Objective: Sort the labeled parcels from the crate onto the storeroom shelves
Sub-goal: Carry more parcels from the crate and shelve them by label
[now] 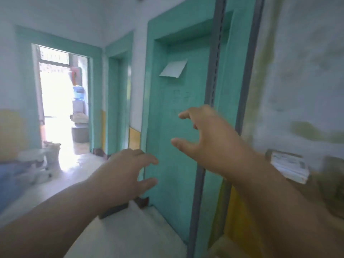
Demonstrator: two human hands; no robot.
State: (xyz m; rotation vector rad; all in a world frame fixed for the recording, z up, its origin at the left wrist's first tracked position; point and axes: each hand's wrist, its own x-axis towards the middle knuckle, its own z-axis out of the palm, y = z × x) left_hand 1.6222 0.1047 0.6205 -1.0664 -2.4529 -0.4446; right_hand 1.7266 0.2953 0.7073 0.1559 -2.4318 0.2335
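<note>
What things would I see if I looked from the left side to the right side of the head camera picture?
Bright open doorway → blue water jug → left hand → white paper sheet on the teal door → right hand → grey slotted metal shelf post → white labeled parcel.

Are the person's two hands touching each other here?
Apart. The head view shows the left hand lower and the right hand higher, with green door visible between them.

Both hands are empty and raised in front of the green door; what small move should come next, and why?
Probably turn right and reach toward the labeled parcel on the shelf by the wall. The left hand and right hand are open and hold nothing, the green door is shut, and no crate is in view.
</note>
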